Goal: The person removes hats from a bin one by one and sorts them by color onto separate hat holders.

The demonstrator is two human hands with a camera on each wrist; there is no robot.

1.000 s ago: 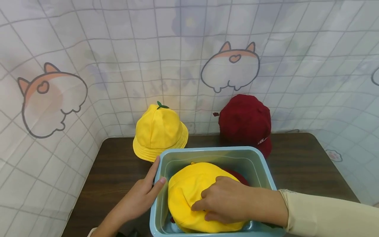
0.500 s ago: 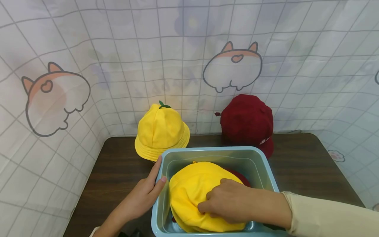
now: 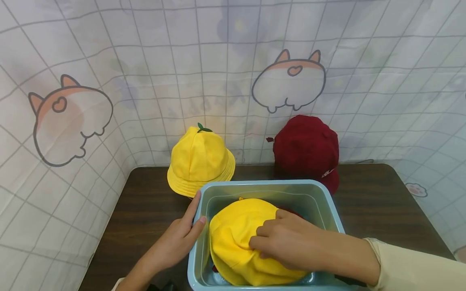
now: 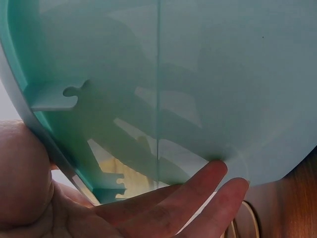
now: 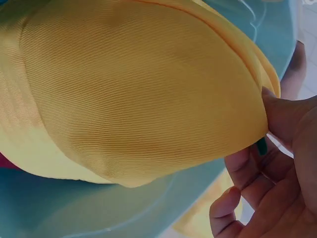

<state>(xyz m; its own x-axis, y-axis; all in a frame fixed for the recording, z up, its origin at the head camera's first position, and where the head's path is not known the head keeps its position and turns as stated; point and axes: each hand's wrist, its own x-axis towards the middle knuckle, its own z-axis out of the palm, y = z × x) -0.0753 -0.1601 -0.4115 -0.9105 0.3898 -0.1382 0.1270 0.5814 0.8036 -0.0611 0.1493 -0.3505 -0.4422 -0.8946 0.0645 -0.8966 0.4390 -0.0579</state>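
Note:
My right hand [image 3: 287, 240] pinches a bunched part of a yellow bucket hat [image 3: 240, 234] that lies in a light blue plastic bin [image 3: 260, 182]. In the right wrist view, the thumb and fingers close on the crown's end of the hat [image 5: 148, 89], where a small green tip [image 5: 262, 146] shows. My left hand [image 3: 178, 242] holds the bin's left rim, its thumb over the edge. Its fingers lie along the outer wall [image 4: 223, 99] in the left wrist view. Some dark red cloth [image 3: 289, 210] peeks out beneath the yellow hat, which hides the rest.
Behind the bin stand another yellow bucket hat [image 3: 202, 157] with a green sprout and a dark red cap [image 3: 306, 147] with white lettering. All sit on a dark wooden table [image 3: 378, 210] against a white gridded curtain [image 3: 164, 60].
My right hand has shifted slightly right and drawn up the hat's cloth a little. The left hand stays on the rim, and the whole view has slid slightly.

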